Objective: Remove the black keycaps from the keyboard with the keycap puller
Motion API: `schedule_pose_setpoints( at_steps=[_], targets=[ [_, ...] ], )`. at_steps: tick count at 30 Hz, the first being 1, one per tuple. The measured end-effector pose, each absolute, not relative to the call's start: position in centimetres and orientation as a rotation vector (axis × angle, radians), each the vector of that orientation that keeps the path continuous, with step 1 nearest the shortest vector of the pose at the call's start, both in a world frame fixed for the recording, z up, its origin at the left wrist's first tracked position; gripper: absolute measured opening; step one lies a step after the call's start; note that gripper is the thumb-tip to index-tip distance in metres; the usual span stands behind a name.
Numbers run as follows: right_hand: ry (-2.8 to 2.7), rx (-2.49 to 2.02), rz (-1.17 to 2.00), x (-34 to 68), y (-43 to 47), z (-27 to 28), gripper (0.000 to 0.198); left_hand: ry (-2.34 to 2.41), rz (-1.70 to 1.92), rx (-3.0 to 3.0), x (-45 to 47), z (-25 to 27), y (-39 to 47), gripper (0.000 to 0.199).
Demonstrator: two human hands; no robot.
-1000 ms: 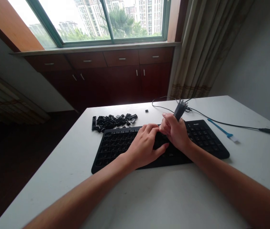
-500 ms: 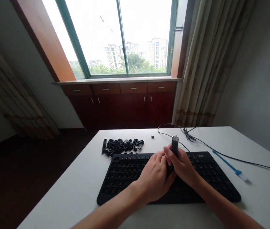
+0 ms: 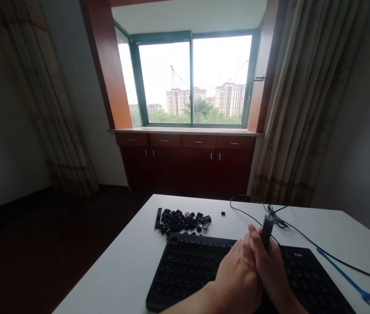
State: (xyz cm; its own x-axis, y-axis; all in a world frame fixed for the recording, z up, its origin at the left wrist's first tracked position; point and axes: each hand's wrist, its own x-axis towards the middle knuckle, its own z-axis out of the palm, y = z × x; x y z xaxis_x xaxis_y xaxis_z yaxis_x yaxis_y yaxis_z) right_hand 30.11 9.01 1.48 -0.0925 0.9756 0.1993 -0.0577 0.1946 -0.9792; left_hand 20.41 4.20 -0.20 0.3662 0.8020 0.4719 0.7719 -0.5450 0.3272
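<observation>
A black keyboard lies on the white table at the bottom of the head view. My right hand grips a dark keycap puller tool upright over the keyboard's middle. Pressed against it from the left, my left hand rests on the keys with fingers curled; whether it holds anything is hidden. A pile of loose black keycaps sits on the table just beyond the keyboard's far left corner. One single keycap lies apart to the right of the pile.
A black cable runs from behind the keyboard across the table to the right. A blue brush lies right of the keyboard. Beyond the table stand dark wood cabinets under a window, with curtains on both sides.
The head view has tilted up, so the table and hands dropped toward the bottom edge. Both hands stay together on the keyboard, the right still gripping the tool.
</observation>
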Motion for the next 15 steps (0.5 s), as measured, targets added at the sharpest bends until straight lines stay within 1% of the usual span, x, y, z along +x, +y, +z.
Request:
schedule_pose_setpoints(
  at_steps=[3,10,15],
  targets=[
    [-1.279,-0.968,1.149,29.6,8.5,2.0,0.057,1.453,0.908,2.521,20.4,-0.2,4.2,0.086],
    [-1.232,-0.911,1.143,29.9,7.4,2.6,0.053,1.468,0.991,2.371,20.6,0.2,4.0,0.077],
    [-1.187,-0.889,1.154,30.1,8.4,1.9,0.051,1.503,0.953,2.463,20.8,-0.3,3.8,0.081]
  ],
)
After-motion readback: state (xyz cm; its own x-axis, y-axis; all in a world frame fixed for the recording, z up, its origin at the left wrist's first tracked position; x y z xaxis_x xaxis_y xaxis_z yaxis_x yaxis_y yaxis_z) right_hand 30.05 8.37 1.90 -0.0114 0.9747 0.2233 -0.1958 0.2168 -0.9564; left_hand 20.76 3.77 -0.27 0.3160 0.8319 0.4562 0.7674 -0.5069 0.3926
